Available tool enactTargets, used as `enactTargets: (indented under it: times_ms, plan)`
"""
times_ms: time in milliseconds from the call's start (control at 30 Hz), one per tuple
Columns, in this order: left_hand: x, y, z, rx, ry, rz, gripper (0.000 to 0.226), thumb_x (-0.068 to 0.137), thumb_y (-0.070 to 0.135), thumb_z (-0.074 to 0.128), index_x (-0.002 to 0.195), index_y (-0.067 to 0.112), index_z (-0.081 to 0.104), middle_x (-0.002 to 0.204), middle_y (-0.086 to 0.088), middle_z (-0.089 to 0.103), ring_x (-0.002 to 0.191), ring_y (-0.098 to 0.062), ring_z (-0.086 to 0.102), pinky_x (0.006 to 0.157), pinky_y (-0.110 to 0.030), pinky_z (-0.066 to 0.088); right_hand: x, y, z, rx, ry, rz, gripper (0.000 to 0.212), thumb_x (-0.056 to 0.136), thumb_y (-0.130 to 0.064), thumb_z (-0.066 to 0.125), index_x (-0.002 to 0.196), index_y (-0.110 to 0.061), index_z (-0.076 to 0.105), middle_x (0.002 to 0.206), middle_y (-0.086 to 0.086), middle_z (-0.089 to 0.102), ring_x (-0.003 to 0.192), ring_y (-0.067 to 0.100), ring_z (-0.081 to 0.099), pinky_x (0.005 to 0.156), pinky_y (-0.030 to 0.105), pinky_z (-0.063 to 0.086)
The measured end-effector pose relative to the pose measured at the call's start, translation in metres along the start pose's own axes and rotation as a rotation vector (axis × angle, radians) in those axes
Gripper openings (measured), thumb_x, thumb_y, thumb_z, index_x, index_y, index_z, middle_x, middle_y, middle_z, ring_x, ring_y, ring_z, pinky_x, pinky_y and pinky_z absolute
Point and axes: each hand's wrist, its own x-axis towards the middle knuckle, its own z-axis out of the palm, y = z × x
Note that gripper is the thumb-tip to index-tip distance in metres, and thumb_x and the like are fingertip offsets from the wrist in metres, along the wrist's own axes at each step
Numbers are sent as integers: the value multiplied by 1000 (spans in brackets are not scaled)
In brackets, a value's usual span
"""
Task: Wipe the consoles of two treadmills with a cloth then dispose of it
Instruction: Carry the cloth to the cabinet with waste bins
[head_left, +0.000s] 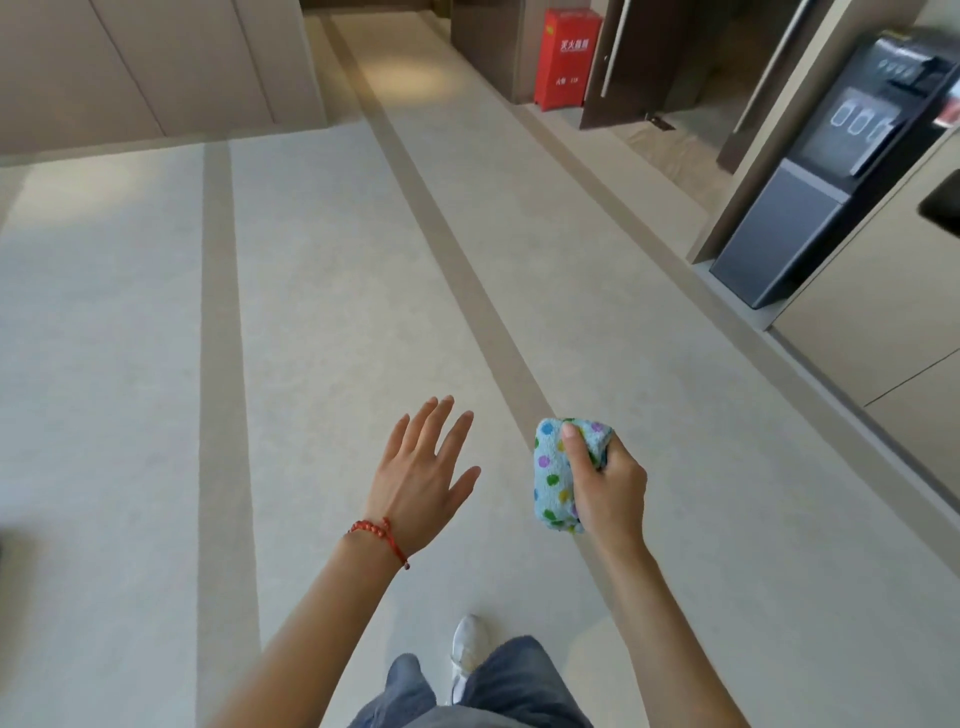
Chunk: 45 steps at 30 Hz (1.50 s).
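Note:
My right hand (608, 486) is closed around a folded light-blue cloth (553, 478) with coloured dots, held in front of me at waist height, thumb on top. My left hand (423, 475) hovers to the left of it, palm down, fingers spread, holding nothing. A red bead bracelet sits on the left wrist. No treadmill shows in the head view.
Pale floor (337, 312) with darker stripes stretches ahead. A dark water dispenser (826, 176) stands in a wall recess at right. A red fire cabinet (569, 60) stands at the far end beside a brown door (623, 62). Beige wall panels (130, 67) run along the left.

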Motion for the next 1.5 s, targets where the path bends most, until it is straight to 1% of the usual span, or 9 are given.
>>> enactTargets:
  times_ms: [133, 333, 600, 700, 767, 867, 1033, 1200, 1500]
  plan:
    - [75, 0, 4, -3, -1, 79, 60, 93, 48, 30, 128, 7, 54, 133, -17, 52, 122, -34, 49, 98, -52, 41, 59, -8, -1, 11, 81, 18, 28, 85, -31, 62, 62, -20, 52, 60, -9, 57, 56, -3, 56, 52, 5, 40]
    - [182, 15, 28, -13, -62, 248, 68, 98, 52, 11, 129, 9, 53, 132, -16, 53, 120, -34, 52, 100, -49, 34, 132, 3, -8, 18, 212, 90, 27, 85, -34, 61, 63, -22, 52, 62, -10, 58, 57, -4, 57, 51, 5, 42]
    - [340, 39, 68, -59, -116, 526, 65, 99, 50, 10, 130, 10, 49, 132, -16, 53, 122, -33, 50, 99, -50, 36, 247, 15, -18, 46, 476, 196, 23, 85, -33, 61, 71, -15, 57, 66, -11, 59, 64, -2, 57, 51, 4, 43]
    - [397, 49, 78, -67, -130, 620, 63, 99, 50, 11, 130, 9, 49, 133, -17, 52, 122, -34, 50, 99, -51, 34, 284, 16, -22, 53, 560, 250, 22, 84, -36, 61, 74, -17, 58, 70, -12, 61, 67, -2, 58, 55, 8, 44]
    - [430, 56, 85, -91, -127, 671, 60, 99, 50, 13, 132, 11, 45, 134, -17, 51, 123, -33, 48, 101, -50, 32, 306, 20, -26, 51, 613, 279, 24, 84, -36, 61, 71, -16, 57, 67, -8, 61, 64, 2, 58, 57, 13, 46]
    - [473, 72, 99, -112, -140, 745, 59, 99, 50, 13, 133, 11, 41, 135, -18, 50, 125, -33, 45, 101, -50, 34, 331, 28, -36, 57, 702, 316, 30, 85, -33, 61, 66, -11, 54, 61, -3, 58, 57, 6, 56, 52, 12, 46]
    - [524, 114, 121, -167, -183, 845, 57, 99, 49, 15, 134, 11, 39, 136, -19, 49, 126, -34, 46, 102, -50, 31, 364, 45, -64, 23, 804, 402, 38, 85, -37, 59, 70, -2, 55, 61, 3, 56, 56, 12, 55, 54, 26, 48]
    - [569, 169, 154, -198, -220, 924, 57, 99, 49, 14, 135, 11, 37, 137, -19, 47, 128, -32, 40, 101, -51, 32, 405, 67, -108, 12, 886, 439, 33, 86, -34, 60, 60, -17, 47, 57, -4, 53, 53, 6, 53, 45, 10, 42]
    - [669, 305, 201, -182, -243, 967, 57, 100, 49, 14, 134, 10, 38, 135, -20, 49, 124, -35, 48, 98, -53, 37, 516, 113, -224, 1, 927, 412, 34, 87, -31, 60, 59, -18, 45, 54, -4, 51, 49, 3, 51, 41, 9, 39]
